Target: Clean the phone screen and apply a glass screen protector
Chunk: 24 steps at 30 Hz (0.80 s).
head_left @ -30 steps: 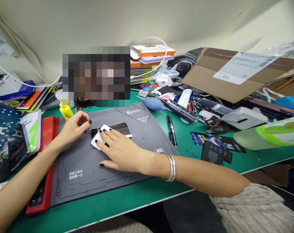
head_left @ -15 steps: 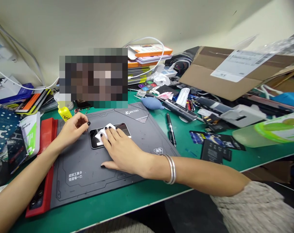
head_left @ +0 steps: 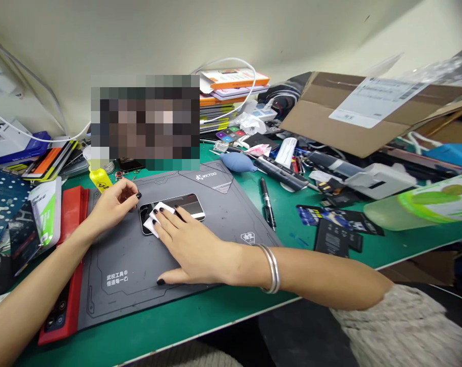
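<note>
A phone [head_left: 188, 205] with a glossy dark screen lies flat on a grey work mat [head_left: 139, 265]. My right hand [head_left: 188, 244] rests over it with fingers stretched flat, pressing a small white wipe [head_left: 153, 220] onto the phone's left end. My left hand [head_left: 114, 204] is curled at the phone's left edge, fingertips pinched against its corner. A silver bangle [head_left: 271, 267] sits on my right wrist.
A red tray [head_left: 72, 214] borders the mat's left side, with a yellow bottle [head_left: 101, 178] behind it. A black pen [head_left: 267, 201], a blue air blower [head_left: 238, 162], dark battery packs [head_left: 335, 237], a cardboard box [head_left: 353, 114] and a green-lidded container [head_left: 425, 204] crowd the green table on the right.
My right hand slid the white wipe along the phone's screen, toward the middle and back to the left end. My left hand stayed at the phone's corner.
</note>
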{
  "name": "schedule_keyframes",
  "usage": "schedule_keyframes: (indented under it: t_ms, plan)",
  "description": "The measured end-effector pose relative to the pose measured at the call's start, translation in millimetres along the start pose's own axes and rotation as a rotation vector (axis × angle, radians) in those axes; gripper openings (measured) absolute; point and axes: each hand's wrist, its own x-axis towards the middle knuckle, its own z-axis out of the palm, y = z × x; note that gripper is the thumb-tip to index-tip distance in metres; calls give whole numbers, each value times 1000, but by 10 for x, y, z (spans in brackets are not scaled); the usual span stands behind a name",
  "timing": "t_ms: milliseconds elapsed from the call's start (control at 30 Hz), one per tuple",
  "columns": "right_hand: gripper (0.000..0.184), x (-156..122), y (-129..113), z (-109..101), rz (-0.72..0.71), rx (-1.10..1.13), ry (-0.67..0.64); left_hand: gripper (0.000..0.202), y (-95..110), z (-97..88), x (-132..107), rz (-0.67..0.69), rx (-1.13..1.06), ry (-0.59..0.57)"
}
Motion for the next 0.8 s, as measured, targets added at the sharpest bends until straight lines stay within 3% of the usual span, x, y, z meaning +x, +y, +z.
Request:
schedule_keyframes:
  t_ms: [167,367,500,700,800]
  plan:
    - [95,4,28,-30,69,-8,-19,20,17,-4,-4,-13,-8,14]
    - [95,1,18,-59,-37,50,-45,21,23,0,-7,-13,-22,16]
    - [93,23,45,-85,63,39,-65,21,32,4,-1,-25,-15,22]
    - [94,3,-31,-51,-88,74,-34,21,23,-5,-6,-13,-21,14]
    - [89,35,26,-30,-31,65,-18,21,15,-9,-7,-16,-22,22]
